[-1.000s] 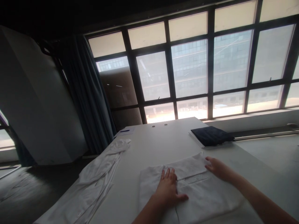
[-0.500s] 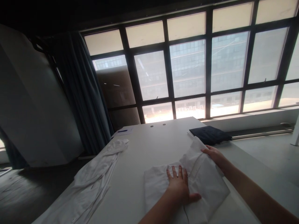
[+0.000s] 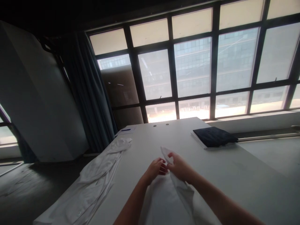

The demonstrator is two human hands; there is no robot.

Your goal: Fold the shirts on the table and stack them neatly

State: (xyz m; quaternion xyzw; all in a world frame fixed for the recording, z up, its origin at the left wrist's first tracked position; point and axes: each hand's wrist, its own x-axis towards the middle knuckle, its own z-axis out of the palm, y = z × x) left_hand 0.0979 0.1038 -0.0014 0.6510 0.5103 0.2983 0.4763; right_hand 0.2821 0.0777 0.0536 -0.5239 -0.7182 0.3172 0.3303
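Note:
A white garment [image 3: 164,200] lies folded on the white table [image 3: 145,140] right in front of me, with one flap lifted towards the middle. My right hand [image 3: 180,167] pinches the edge of that flap, and a pointed corner of it sticks up past the fingers. Close beside it, my left hand [image 3: 156,170] curls its fingers on the same cloth, the fingertips almost meeting the right hand. My forearms and the flap hide part of the garment.
Along the table's left edge lies a rumpled pile of white garments [image 3: 93,184]. A folded dark cloth [image 3: 214,136] rests on something white at the right. A pen [image 3: 126,130] lies on paper at the far left corner. Windows and a blue curtain [image 3: 93,93] stand beyond.
My right hand has brought the garment's right side over to the left. My left hand has gone from lying flat on the cloth to curling beside the right hand.

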